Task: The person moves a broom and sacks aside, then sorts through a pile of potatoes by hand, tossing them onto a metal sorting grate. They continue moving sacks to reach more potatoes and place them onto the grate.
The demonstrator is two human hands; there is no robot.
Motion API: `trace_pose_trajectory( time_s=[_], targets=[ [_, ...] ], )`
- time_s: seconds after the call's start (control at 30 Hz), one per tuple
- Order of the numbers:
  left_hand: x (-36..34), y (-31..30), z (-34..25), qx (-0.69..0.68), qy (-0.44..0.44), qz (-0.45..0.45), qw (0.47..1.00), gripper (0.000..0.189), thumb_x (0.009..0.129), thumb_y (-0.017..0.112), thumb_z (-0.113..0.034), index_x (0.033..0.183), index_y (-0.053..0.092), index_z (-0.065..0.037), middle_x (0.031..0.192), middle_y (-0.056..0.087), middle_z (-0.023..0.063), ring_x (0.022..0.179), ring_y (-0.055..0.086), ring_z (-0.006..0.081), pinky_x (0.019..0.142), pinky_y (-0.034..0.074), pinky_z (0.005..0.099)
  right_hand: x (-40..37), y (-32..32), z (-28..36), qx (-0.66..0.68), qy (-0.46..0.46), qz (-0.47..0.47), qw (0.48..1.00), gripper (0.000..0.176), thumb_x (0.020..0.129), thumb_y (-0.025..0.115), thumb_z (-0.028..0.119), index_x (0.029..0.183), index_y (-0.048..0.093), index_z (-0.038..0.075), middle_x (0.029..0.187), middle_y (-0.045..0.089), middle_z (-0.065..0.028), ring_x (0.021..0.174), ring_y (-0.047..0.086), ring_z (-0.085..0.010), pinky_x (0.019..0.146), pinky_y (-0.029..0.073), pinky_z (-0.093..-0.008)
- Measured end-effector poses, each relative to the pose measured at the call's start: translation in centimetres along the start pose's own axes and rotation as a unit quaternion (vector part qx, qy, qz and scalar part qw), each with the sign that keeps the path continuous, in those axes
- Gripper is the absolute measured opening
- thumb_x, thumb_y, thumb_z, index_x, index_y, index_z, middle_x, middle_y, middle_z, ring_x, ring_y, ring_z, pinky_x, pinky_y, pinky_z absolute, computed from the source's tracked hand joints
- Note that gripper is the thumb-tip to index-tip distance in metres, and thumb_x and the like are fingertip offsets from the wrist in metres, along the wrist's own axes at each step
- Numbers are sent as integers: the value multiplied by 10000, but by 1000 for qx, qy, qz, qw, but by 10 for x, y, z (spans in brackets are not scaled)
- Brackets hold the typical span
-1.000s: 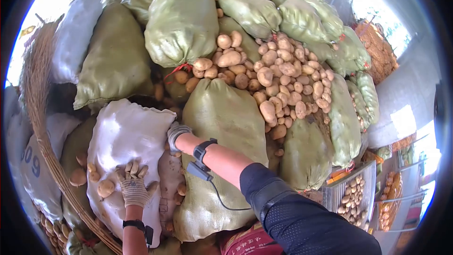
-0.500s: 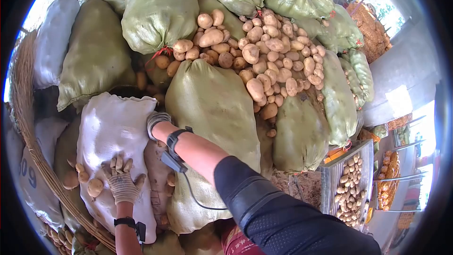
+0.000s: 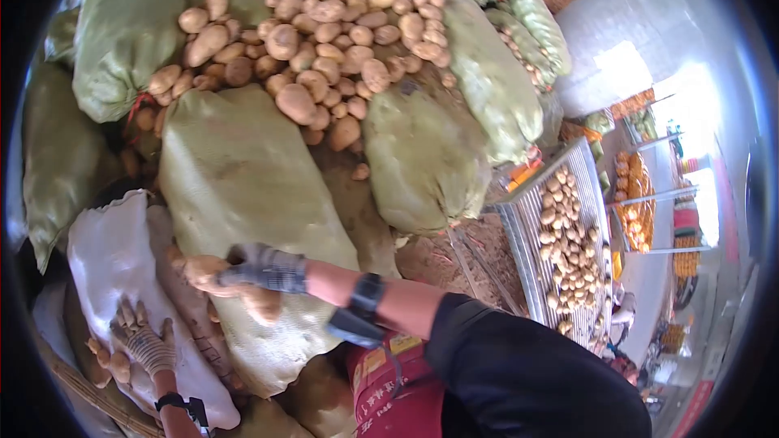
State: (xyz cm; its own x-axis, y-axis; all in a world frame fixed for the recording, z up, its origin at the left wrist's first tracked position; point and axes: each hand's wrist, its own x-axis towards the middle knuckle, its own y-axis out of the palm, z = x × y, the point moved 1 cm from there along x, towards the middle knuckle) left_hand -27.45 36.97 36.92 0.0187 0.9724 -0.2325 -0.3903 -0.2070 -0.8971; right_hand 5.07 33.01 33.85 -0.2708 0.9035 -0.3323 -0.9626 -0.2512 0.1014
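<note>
My left hand (image 3: 146,339), in a striped knit glove, lies flat with its fingers spread on a filled white sack (image 3: 109,247). A few potatoes (image 3: 118,367) rest beside that wrist on the sack. In a grey glove, my right hand (image 3: 264,268) is closed on a potato (image 3: 204,272), somewhat blurred, over the left side of a large green sack (image 3: 243,170). A second potato (image 3: 261,306) shows right below those fingers.
Loose potatoes (image 3: 329,32) lie heaped across the green sacks at the back. To the right stands a ridged metal tray (image 3: 519,231) with many potatoes on it. A bundle of thin sticks (image 3: 89,393) runs along the lower left.
My right hand has left the white sack's edge, moved right and now holds a potato. My left hand stays on the white sack. The view has swung right.
</note>
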Motion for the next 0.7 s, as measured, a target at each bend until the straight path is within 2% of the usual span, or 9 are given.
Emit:
trace_pose_trajectory(
  time_s=[0.07,0.2,0.33,0.4,0.43,0.5,0.57,0.6,0.7],
  targets=[
    [4,20,9,11,24,-30,999,783,789,734,-337,1464,433,-80,1647,193,109,1507,190,297,1240,100,512,-77,-45,-23,73,66,-29,995,503,823,689,459,1017,719,-4,897,695,-86,836,627,-188,781,491,-327],
    [9,33,16,33,33,-82,996,771,782,737,-361,1444,463,-77,1636,230,110,1494,228,290,1236,122,512,-262,-176,-181,375,166,-90,908,443,957,587,428,1186,645,53,1064,670,-40,927,622,-148,805,545,-328],
    [6,41,2,65,13,-116,991,729,876,665,-391,1481,400,-82,1637,234,108,1507,203,271,1235,127,488,-500,-276,-238,436,152,-465,755,445,941,609,435,1170,631,54,1003,663,-56,872,622,-187,741,553,-359],
    [3,55,-31,-31,-11,-175,984,700,948,608,-316,1530,318,-56,1637,217,123,1506,196,305,1234,160,446,-599,-315,-251,392,126,-613,674,447,933,620,439,1162,625,55,972,659,-64,844,622,-206,709,557,-374],
    [10,86,-59,-330,-64,-173,926,682,969,578,-303,1540,295,-61,1636,213,131,1499,215,309,1229,180,435,-634,-333,-256,366,118,-667,638,449,929,626,441,1158,621,55,957,657,-68,830,622,-216,693,558,-382],
    [-20,13,-151,-204,186,-343,898,642,1002,519,-248,1565,246,-103,1611,243,161,1466,287,330,1220,226,429,-660,-362,-261,334,112,-725,592,452,921,637,444,1151,615,56,926,654,-76,803,622,-235,660,562,-397],
    [-25,0,-227,-349,139,-172,910,655,939,614,-278,1513,341,-118,1571,315,175,1444,308,364,1202,247,476,-633,-388,-266,310,118,-726,603,456,913,648,448,1143,608,56,895,650,-83,775,622,-254,628,566,-413],
    [-42,-37,-268,-320,139,-114,930,653,908,653,-310,1471,400,-94,1560,334,182,1445,296,381,1196,236,514,-609,-415,-293,116,199,-705,671,491,900,670,469,1182,608,71,939,615,-72,805,587,-236,652,542,-417],
    [-40,-42,-301,-207,158,-229,938,675,886,656,-393,1458,428,-115,1546,353,163,1451,292,363,1187,185,593,-441,-410,-238,-154,235,-635,719,552,925,632,462,1279,571,44,1183,580,-169,1057,561,-326,896,475,-416]
  ],
)
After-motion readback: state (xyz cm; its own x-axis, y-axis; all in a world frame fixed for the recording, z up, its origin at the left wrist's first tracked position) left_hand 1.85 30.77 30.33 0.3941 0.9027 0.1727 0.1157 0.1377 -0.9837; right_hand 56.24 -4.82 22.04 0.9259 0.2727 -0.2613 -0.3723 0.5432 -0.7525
